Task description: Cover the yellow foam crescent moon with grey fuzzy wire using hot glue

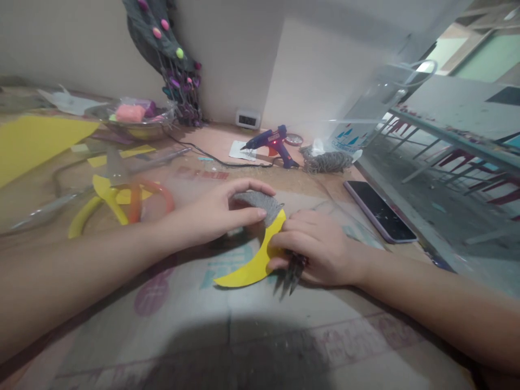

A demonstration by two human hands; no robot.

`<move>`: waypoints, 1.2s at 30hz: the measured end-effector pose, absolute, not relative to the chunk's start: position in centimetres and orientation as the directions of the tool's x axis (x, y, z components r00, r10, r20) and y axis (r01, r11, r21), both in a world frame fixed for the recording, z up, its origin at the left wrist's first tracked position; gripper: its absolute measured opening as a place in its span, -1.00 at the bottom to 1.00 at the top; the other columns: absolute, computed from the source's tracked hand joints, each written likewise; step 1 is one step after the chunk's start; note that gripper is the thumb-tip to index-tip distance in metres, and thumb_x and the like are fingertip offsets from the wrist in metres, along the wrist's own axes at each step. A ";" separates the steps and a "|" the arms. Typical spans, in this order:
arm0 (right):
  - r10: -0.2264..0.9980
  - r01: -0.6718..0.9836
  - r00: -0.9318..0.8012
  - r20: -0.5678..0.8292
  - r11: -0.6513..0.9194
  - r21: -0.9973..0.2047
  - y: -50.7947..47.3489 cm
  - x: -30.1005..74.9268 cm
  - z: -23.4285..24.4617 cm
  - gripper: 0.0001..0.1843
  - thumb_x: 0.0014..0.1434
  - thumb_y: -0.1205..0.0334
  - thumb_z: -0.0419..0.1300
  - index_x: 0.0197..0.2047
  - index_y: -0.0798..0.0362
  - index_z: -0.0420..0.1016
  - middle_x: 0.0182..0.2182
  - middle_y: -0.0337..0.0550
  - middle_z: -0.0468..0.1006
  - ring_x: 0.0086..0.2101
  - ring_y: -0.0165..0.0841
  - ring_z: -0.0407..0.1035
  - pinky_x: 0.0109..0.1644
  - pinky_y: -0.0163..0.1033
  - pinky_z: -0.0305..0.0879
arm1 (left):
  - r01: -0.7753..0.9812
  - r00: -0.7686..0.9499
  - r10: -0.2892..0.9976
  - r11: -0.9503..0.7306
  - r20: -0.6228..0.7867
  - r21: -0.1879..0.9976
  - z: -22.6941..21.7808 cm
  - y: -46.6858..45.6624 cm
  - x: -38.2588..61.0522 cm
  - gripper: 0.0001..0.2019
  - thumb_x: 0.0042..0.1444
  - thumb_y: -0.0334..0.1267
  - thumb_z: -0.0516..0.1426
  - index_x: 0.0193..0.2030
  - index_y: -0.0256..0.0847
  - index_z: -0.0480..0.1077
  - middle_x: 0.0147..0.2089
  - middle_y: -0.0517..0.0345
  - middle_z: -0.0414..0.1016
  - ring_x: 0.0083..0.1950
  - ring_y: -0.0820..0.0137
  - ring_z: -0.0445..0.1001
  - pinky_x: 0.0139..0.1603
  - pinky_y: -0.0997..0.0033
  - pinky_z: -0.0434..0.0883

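Observation:
A yellow crescent moon cutout (254, 268) lies over the printed sheet in front of me, its upper end wound with grey yarn (262, 203). My left hand (227, 208) grips that wrapped end between thumb and fingers. On the crescent's right side, my right hand (314, 246) is closed, its fingers curled at the bare yellow edge. Dark pointed blades, which look like small scissors (293, 273), stick out below the right hand's fingers; their handles are hidden in the palm.
A blue glue gun (268, 142) with a red light rests at the back, beside a grey yarn bundle (328, 160). A phone (379, 211) lies right. Scissors with orange handles (136, 200) and yellow-handled ones (87, 214) lie left, near yellow sheet material (36, 143) and a bowl (140, 127).

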State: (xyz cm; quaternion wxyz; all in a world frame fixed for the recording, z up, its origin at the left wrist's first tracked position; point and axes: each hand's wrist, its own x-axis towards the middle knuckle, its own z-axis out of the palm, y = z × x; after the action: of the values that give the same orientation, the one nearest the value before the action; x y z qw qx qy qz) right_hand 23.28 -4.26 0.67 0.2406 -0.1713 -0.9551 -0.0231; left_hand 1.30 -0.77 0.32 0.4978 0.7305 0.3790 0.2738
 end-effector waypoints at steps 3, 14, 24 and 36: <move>0.492 0.439 -0.723 0.485 0.869 -0.227 -4.1 23.4 0.5 -0.85 0.26 0.22 0.17 -0.33 0.08 0.37 -0.50 -0.23 0.43 -0.48 -0.45 0.26 -0.37 -0.31 0.11 | 0.284 0.578 0.816 -0.193 -0.007 0.939 0.4 -0.8 1.3 -0.60 0.13 -0.12 0.18 0.11 -0.05 0.35 -0.28 0.18 0.56 -0.31 0.38 0.52 -0.43 0.48 0.37; 0.873 0.618 -0.437 0.215 0.465 -0.634 -3.1 23.1 0.8 -0.70 0.23 0.13 0.14 -0.50 0.06 0.31 -0.60 -0.32 0.30 -0.54 -0.49 0.14 -0.48 -0.35 0.03 | 0.207 0.555 0.831 -0.192 0.046 0.959 0.2 -0.6 1.5 -0.58 0.09 -0.16 0.22 0.12 -0.04 0.38 -0.22 0.17 0.55 -0.27 0.41 0.50 -0.33 0.47 0.42; 0.870 0.577 -0.420 0.258 0.475 -0.664 -3.7 23.2 1.4 -0.71 0.26 0.13 0.06 -0.46 0.06 0.33 -0.58 -0.30 0.28 -0.53 -0.49 0.15 -0.49 -0.37 0.07 | 0.334 0.610 0.792 -0.231 -0.023 0.914 0.0 -0.3 1.4 -0.65 0.17 0.02 0.11 -0.40 -0.23 0.48 -0.42 0.15 0.52 -0.41 0.43 0.44 -0.44 0.49 0.32; 0.869 0.583 -0.424 0.254 0.477 -0.657 -3.6 23.0 1.5 -0.73 0.26 0.16 0.06 -0.46 0.06 0.33 -0.56 -0.28 0.32 -0.53 -0.48 0.19 -0.47 -0.36 0.11 | 0.247 0.622 0.776 -0.318 0.102 0.915 0.0 -0.9 1.9 -0.83 0.09 -0.21 0.16 -0.18 -0.13 0.49 -0.18 0.24 0.59 -0.18 0.39 0.54 -0.13 0.45 0.43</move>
State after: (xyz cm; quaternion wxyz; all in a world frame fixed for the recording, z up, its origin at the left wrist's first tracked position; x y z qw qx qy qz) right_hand 23.03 -3.62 1.50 0.2928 -0.4496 -0.8078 0.2440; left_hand 1.90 -0.87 0.00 0.4781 0.7632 0.3351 0.2768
